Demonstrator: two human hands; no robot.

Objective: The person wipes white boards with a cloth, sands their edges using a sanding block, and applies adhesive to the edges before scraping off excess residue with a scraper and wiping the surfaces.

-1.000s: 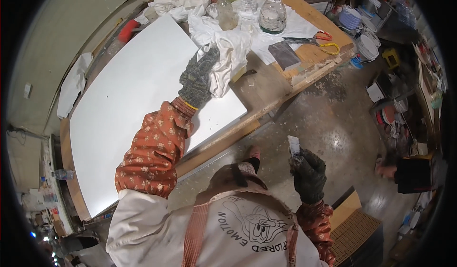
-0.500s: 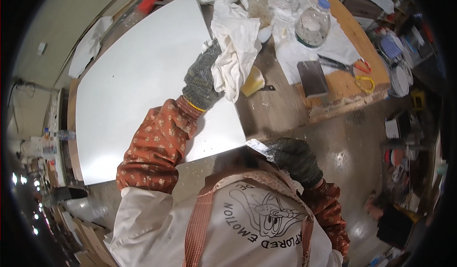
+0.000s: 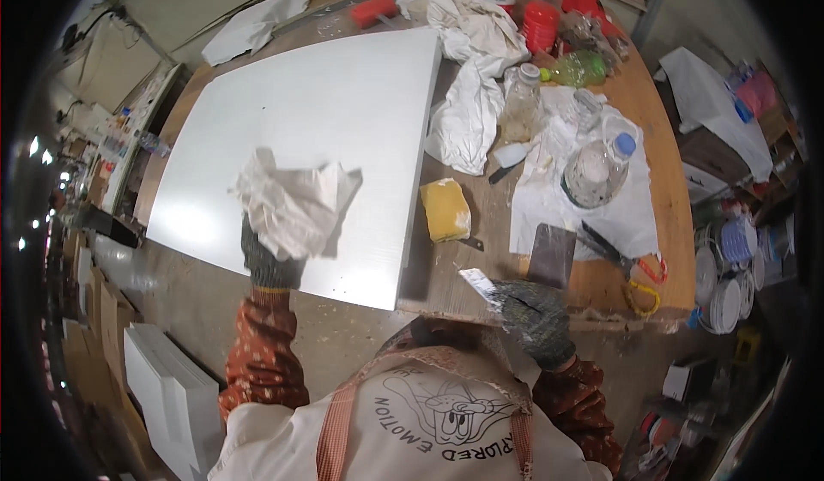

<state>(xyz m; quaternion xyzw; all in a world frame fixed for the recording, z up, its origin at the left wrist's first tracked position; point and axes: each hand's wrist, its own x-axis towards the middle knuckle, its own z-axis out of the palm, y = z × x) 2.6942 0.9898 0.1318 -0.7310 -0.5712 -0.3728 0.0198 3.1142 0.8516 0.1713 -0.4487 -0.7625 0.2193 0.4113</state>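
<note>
A crumpled white cloth is gripped in my left hand, which wears a dark grey knit glove. Hand and cloth are over the near part of a large glossy white panel lying on the bench. The cloth hides most of my left fingers. My right hand, in a matching glove, is closed around a flat, shiny metal scraper at the bench's front edge. Its handle is hidden in the glove. Nearby lie a yellow sponge with white smears and a dark rectangular block.
Scissors with red and yellow handles lie right of the block. A clear jug with a blue cap stands on white paper. Behind are a clear bottle, a green bottle and more rags. White boards lean at left.
My left hand has moved left and nearer with the cloth, away from the panel's right edge. The sponge now shows fully. The view has shifted; my right hand still holds the scraper.
</note>
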